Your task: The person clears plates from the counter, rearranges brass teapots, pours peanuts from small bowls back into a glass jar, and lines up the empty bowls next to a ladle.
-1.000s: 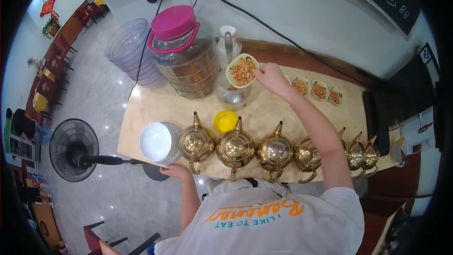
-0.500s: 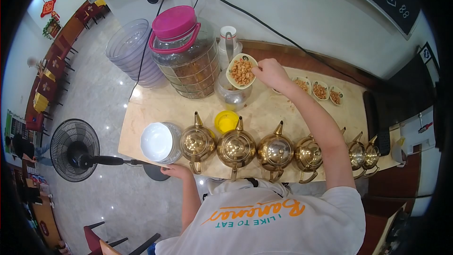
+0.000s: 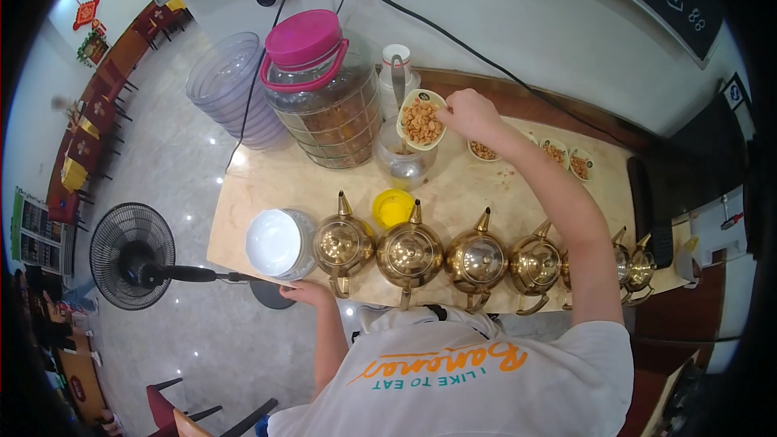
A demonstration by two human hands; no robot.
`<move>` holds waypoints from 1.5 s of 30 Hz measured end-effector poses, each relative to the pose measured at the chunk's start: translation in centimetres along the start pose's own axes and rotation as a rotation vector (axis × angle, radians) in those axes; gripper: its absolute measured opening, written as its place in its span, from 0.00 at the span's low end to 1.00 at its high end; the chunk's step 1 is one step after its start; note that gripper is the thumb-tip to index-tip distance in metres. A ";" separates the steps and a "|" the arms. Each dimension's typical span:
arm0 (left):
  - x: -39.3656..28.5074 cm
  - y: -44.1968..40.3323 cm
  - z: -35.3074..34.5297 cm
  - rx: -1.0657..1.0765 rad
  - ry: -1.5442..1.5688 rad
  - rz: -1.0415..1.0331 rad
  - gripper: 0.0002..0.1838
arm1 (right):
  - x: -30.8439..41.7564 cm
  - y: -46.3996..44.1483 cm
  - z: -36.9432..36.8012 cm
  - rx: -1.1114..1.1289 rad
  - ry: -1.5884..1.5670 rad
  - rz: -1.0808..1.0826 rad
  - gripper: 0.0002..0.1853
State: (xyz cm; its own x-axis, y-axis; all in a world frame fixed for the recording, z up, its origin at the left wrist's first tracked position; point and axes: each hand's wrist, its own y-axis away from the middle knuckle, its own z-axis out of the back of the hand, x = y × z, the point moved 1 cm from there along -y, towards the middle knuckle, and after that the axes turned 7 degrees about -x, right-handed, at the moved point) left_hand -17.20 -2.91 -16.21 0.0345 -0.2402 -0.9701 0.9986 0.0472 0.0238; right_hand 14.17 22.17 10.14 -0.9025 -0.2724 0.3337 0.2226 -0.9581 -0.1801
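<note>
My right hand (image 3: 473, 116) pinches the edge of a small cream dish (image 3: 444, 133) heaped with peanuts (image 3: 422, 122). The dish is tilted above a clear glass jar (image 3: 409, 168), hiding part of its mouth. A grey spoon handle (image 3: 397, 79) sticks up behind the dish. Right of the jar, similar dishes of peanuts (image 3: 580, 163) stand in a row, partly covered by my forearm. At the table's front edge, my left hand (image 3: 306, 293) rests with fingers extended, below a stack of white bowls (image 3: 273, 243). A yellow lid (image 3: 393, 208) lies in front of the jar.
Several gold teapots (image 3: 409, 254) line the front edge. A large jar with a pink lid (image 3: 303, 37) stands at the back, beside stacked clear basins (image 3: 225, 73). A black cable (image 3: 486, 67) crosses the wall. A fan (image 3: 132, 256) stands left of the table (image 3: 243, 186).
The view has shifted slightly, so most things sit a little farther right. My right hand still holds the peanut dish over the jar, and another filled dish shows more clearly beneath my wrist.
</note>
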 end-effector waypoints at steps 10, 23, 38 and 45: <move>0.4 -0.3 0.0 0.014 0.009 -0.002 0.21 | 0.4 -0.2 0.2 0.003 0.023 0.029 0.16; 0.0 -0.1 0.0 0.001 0.013 0.009 0.20 | 1.1 -0.8 0.0 -0.007 0.104 0.122 0.16; 0.7 -0.4 -0.2 0.012 0.007 -0.003 0.20 | 1.6 -1.9 -0.4 0.008 0.169 0.228 0.14; 0.8 -0.4 -0.2 0.015 -0.001 -0.023 0.19 | 3.2 -1.7 -0.6 0.027 0.281 0.305 0.11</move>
State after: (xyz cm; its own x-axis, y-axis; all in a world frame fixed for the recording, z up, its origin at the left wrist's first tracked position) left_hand -17.62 -2.95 -17.02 0.0117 -0.2423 -0.9701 0.9996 0.0271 0.0053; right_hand 10.69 23.02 10.94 -0.8584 -0.5130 0.0026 0.5015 -0.8402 -0.2063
